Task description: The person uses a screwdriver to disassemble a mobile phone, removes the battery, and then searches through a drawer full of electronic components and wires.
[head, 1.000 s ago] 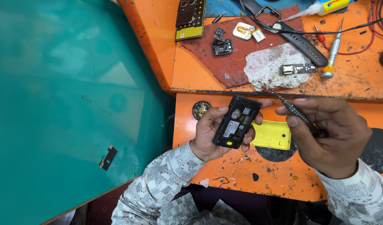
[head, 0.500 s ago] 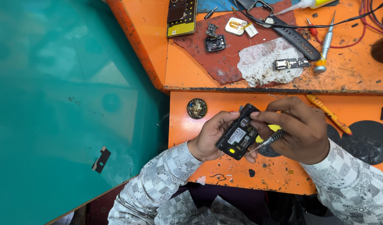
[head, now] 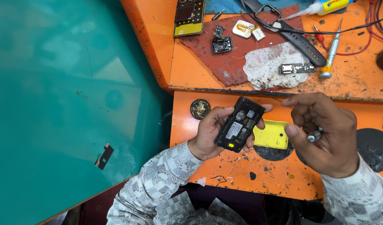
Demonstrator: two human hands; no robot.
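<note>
A small black rectangular phone body with its back cover removed [head: 240, 124] is held in the left hand [head: 212, 133], just above the lower orange ledge of the counter [head: 241, 175]. Its open back, showing labels and metal contacts, is turned up toward the camera. Its long axis runs diagonally, with the upper end pointing up and to the right, toward the far side of the counter, and the lower end pointing down and to the left, toward the person's body. The left grip is clamped around the phone body, with the thumb along its left edge and the fingertips wrapped round its right edge.

The right hand [head: 325, 133] is held just to the right of the phone, apart from it. Its grip is closed on a thin metal-tipped tool with a silver handle end [head: 315, 135], which shows between the fingers; the thin tip is seen above the fingers, pointing left toward the phone's upper end.

A yellow plastic back cover [head: 273, 135] lies flat on the ledge between the two hands, partly over a black round pad [head: 271, 152]. A round tin of brass-coloured scraps [head: 200, 109] sits to the left of the phone. On the upper counter surface, a dark red mat [head: 229, 62], a crumpled white cloth [head: 270, 64] and a silver screwdriver [head: 331, 54] are seen.
</note>
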